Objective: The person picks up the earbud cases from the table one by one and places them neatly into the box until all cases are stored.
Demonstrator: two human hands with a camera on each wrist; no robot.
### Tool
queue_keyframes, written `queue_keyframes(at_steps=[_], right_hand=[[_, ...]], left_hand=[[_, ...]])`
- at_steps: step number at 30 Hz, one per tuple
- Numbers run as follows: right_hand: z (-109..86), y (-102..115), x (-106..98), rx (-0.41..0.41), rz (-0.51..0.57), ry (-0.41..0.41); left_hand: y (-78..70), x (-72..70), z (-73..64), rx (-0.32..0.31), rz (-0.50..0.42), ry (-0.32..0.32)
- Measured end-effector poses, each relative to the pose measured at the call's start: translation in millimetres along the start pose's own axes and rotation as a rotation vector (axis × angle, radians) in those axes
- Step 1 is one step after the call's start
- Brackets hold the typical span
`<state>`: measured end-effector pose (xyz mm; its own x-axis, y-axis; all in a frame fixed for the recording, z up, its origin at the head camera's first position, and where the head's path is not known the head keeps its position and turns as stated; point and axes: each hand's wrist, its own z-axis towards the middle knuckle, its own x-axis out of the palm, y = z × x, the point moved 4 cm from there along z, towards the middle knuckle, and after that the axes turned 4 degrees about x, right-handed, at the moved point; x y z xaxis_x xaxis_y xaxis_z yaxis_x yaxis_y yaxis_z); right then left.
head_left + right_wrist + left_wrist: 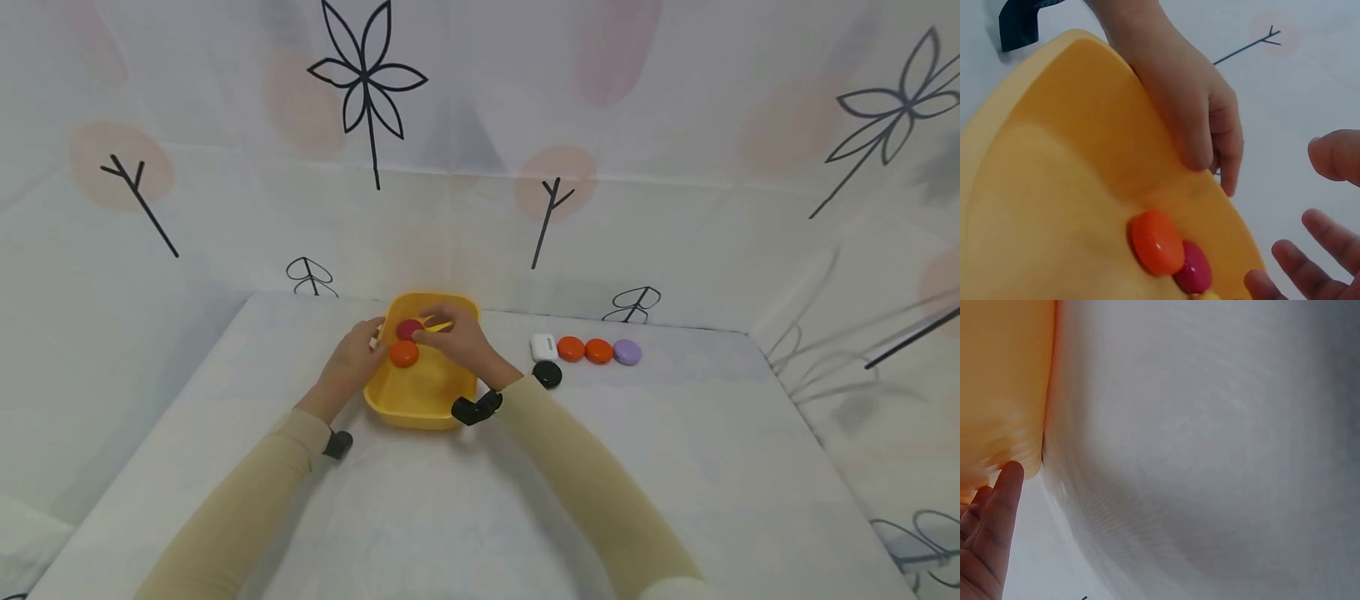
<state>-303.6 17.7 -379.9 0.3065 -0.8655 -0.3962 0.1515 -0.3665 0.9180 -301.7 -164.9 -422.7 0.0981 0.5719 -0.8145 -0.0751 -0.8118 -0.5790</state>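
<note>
Lying just left of the right hand (pixel 461 337) (nearer one, fingers spread, looks like nothing's held), the crimson disc (pixel 408 330) is contained by the yellow tray (pixel 416 422), its wall gripped by the left hand (pixel 355 355)

Some discs (pixel 403 353) in the tray (pixel 411 400)

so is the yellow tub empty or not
Not empty: in the right wrist view, an orange piece and a pink piece lie inside the yellow tub.
</note>
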Motion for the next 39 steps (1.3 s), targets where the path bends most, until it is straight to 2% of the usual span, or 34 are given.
queue_keyframes(at_steps=[10,21,27,34,39], right_hand=[[9.8,-12.1,17.8,0.075,0.046,-0.061],[22.6,-28.4,33.1,0.195,0.006,-0.104],[26.8,-33.1,35.1,0.190,-0.058,-0.113],[28.3,-40.7,37.8,0.242,-0.161,-0.045],[25.7,-40.6,39.1,0.236,-0.193,0.009]], left_hand=[[-2.0,1.0,-1.2,0.000,0.002,0.001],[-1.1,-2.0,-4.3,0.022,0.001,-0.019],[-1.1,-3.6,-2.9,0.055,0.004,-0.049],[0.2,-1.4,1.3,0.048,0.024,-0.035],[0.1,-0.2,1.8,0.047,0.030,-0.035]])
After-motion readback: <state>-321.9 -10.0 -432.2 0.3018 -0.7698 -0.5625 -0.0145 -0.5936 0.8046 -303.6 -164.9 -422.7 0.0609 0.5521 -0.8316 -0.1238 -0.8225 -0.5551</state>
